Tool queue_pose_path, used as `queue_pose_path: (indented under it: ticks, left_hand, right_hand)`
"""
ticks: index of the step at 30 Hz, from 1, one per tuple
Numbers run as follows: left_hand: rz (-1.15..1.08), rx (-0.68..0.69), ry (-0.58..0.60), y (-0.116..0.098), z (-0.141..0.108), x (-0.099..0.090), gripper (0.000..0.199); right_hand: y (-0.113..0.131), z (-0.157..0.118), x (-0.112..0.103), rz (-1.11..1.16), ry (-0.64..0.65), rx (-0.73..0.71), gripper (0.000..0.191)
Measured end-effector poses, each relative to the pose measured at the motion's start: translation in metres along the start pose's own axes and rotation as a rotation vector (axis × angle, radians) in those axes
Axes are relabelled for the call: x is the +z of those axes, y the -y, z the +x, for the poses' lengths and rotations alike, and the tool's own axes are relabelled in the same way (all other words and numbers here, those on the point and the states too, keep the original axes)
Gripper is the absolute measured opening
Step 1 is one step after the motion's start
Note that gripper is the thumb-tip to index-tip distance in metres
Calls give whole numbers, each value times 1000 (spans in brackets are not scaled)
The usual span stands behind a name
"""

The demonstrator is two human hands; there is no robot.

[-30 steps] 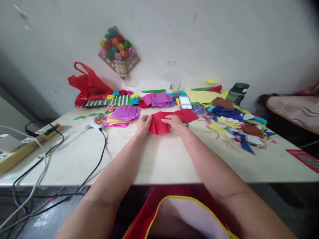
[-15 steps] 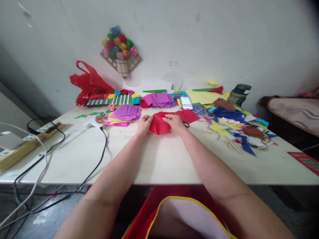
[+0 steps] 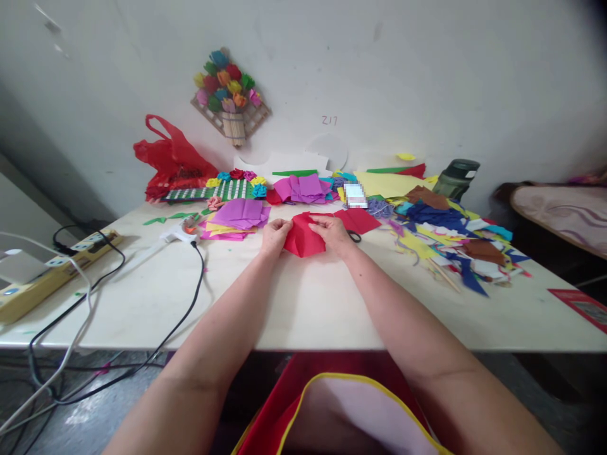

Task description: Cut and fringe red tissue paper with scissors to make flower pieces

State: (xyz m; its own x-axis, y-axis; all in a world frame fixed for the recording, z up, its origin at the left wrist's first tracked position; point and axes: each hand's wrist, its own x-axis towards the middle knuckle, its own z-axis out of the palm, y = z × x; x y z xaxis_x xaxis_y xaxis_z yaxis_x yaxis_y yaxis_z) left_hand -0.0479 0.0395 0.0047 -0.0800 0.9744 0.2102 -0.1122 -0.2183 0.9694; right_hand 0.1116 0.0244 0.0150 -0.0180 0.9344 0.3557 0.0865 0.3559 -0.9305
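Note:
Between my hands is a piece of red crepe paper (image 3: 304,241), creased and held just above the white table (image 3: 317,309). My left hand (image 3: 276,237) pinches its left edge between thumb and fingers. At the upper right side, my right hand (image 3: 334,234) grips the same paper, fingertips laid over it. More red paper (image 3: 358,220) lies flat just beyond my right hand. A black scissors handle (image 3: 354,236) pokes out beside my right wrist; the blades are hidden. To the left rests a stack of purple, yellow and pink paper (image 3: 241,215).
A glue gun (image 3: 179,234) with a black cord lies left, near a power strip (image 3: 57,275). Coloured scraps (image 3: 455,230) heap on the right, before a dark green bottle (image 3: 456,180). Behind stand a red plastic bag (image 3: 173,155) and folded purple paper (image 3: 308,188).
Almost nothing differs. Both hands keep their hold on the red crepe paper, and the view has shifted very slightly.

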Motion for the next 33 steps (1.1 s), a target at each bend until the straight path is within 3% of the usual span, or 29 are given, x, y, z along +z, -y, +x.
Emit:
queue_pose_path:
  ticks: [8,21,33]
  left_hand:
    - [-8,40,-14,1,-1,0,19]
    - [-160,-57,8,-1,-1,1,27]
    - [-206,-102,23,-2,-3,3,27]
  right_hand:
    - [-1,1,-2,-135,-5,-61,27]
    - [9,-5,-4,-518,116,-346,30]
    - [6,-1,-8,-802,125,-449,31]
